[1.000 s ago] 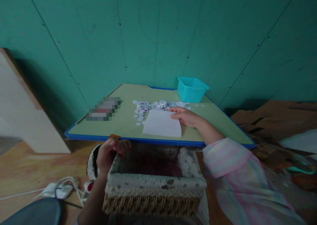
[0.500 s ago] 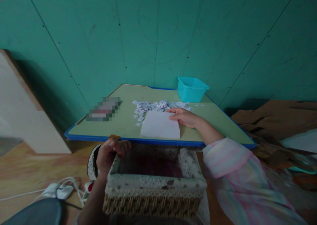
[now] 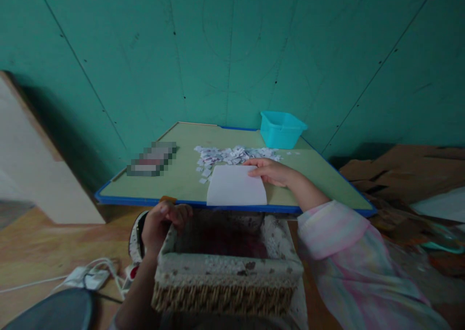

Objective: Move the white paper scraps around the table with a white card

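In my right hand (image 3: 271, 171) a blank white sheet of paper (image 3: 235, 187) is pinched at its far right corner, thumb on top. The sheet lies low over the table, its near edge overlapping the blue table edge. Just beyond it spreads a heap of small white paper pieces (image 3: 238, 155), partly covered by the sheet. My left hand (image 3: 165, 221) is closed over the far left rim of a cloth-lined wicker basket (image 3: 225, 293). That basket stands below the table's front edge, its dark interior hard to make out.
A turquoise plastic bin (image 3: 282, 130) stands at the table's back right. A blurred-out flat item (image 3: 152, 159) lies on the left of the table (image 3: 185, 185). Cables and a white power strip (image 3: 85, 279) are on the floor, left. Cardboard (image 3: 410, 170) is piled at right.
The sheet's near edge has come slightly toward me and now overlaps the blue table edge. My left hand stays on the basket rim.
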The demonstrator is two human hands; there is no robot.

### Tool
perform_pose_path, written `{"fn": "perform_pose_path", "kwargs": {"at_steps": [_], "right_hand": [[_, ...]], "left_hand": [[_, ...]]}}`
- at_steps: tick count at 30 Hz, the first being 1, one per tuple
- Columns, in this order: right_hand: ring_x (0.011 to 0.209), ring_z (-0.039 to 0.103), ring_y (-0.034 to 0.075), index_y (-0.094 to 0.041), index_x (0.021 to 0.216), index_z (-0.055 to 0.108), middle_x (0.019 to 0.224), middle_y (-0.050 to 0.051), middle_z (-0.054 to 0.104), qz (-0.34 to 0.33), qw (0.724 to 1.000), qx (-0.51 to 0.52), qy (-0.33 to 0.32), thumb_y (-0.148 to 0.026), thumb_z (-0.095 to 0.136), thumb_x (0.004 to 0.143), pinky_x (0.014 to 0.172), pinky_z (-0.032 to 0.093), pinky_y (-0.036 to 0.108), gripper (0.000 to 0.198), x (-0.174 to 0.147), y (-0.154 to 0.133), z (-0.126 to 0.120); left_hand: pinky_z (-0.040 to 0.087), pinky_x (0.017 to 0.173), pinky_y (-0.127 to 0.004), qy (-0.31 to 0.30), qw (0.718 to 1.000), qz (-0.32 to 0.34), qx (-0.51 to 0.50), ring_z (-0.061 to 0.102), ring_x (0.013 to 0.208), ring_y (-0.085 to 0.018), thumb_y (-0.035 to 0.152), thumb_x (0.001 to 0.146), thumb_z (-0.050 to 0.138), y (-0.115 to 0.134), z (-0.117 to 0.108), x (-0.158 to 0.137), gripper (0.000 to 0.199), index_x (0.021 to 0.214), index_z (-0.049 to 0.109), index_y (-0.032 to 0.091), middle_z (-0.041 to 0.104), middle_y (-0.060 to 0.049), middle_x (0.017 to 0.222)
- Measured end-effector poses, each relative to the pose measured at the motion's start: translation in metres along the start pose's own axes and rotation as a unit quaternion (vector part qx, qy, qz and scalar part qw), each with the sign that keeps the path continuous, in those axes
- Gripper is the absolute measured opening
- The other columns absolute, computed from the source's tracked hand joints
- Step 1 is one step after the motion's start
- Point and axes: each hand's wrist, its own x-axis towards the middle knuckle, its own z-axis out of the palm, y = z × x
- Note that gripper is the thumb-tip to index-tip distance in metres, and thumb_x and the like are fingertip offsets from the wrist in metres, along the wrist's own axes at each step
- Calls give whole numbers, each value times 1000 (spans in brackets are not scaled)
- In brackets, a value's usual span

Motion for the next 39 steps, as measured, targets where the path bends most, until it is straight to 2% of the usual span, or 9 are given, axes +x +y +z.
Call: {"fn": "perform_pose_path", "kwargs": {"at_steps": [6, 11, 15, 22, 27, 30, 34, 37, 39], "right_hand": [[73, 62, 10, -19, 104, 63, 93, 1, 69, -31, 997, 17, 62, -8, 63, 73, 72, 53, 25, 33, -2, -2, 1], [71, 61, 10, -19, 101, 64, 90, 1, 69, -38, 994, -2, 106, -8, 63, 74, 70, 53, 24, 30, 1, -2, 0], [72, 62, 11, -19, 104, 64, 91, 2, 69, -30, 996, -23, 86, -8, 62, 74, 70, 54, 25, 32, 2, 1, -2], [70, 62, 10, -19, 102, 63, 91, 2, 69, -11, 999, -26, 28, -10, 65, 73, 65, 53, 22, 30, -2, 1, 0], [75, 63, 12, -19, 103, 63, 94, 3, 69, -21, 999, -32, 37, -13, 66, 74, 71, 53, 26, 30, -5, 0, 0], [78, 63, 13, -20, 106, 63, 97, 4, 69, -51, 995, -45, 72, -17, 68, 72, 73, 53, 27, 35, -12, -1, -1], [84, 64, 15, -22, 107, 64, 103, 4, 69, -154, 973, -98, 139, -29, 70, 71, 76, 52, 28, 37, -35, 6, 5], [83, 66, 19, -22, 110, 64, 98, 5, 71, -165, 951, -200, 170, -38, 65, 78, 70, 53, 30, 35, -65, 17, 19], [78, 66, 19, -24, 114, 63, 97, 5, 71, -175, 919, -284, 212, -41, 59, 84, 61, 52, 27, 35, -84, 25, 31]], "left_hand": [[40, 52, -31, 24, 1000, -6, -3, 46, 37, -15, 30, 84, 53, -2, 0, -2, 30, 57, 60, 19, 57, 1, 38], [40, 51, -31, 27, 999, -12, -19, 46, 37, -15, 32, 83, 56, -4, -1, -3, 28, 58, 60, 19, 56, 1, 38], [40, 52, -32, 42, 999, -12, 3, 46, 36, -15, 33, 83, 57, -2, 1, -2, 32, 54, 59, 19, 54, 0, 36], [41, 51, -32, 17, 1000, 1, -7, 45, 36, -15, 31, 84, 54, -4, -1, -2, 30, 57, 61, 20, 57, 1, 37], [41, 52, -32, 32, 999, -14, -17, 46, 39, -15, 28, 85, 50, -2, 3, -3, 30, 58, 62, 19, 57, 0, 38], [41, 52, -31, 27, 999, -11, -24, 48, 38, -15, 28, 84, 53, -2, 4, -2, 31, 56, 62, 18, 57, 0, 38], [43, 52, -33, 38, 999, -13, -31, 49, 35, -16, 30, 82, 57, -1, 7, 0, 33, 52, 62, 17, 56, -1, 35], [45, 54, -34, 59, 998, -20, -31, 49, 35, -16, 31, 79, 62, 4, 13, 1, 32, 51, 62, 17, 55, -1, 34], [46, 54, -34, 72, 997, -22, -29, 50, 35, -15, 32, 79, 63, 7, 17, 2, 32, 51, 61, 16, 55, -1, 34]]}}
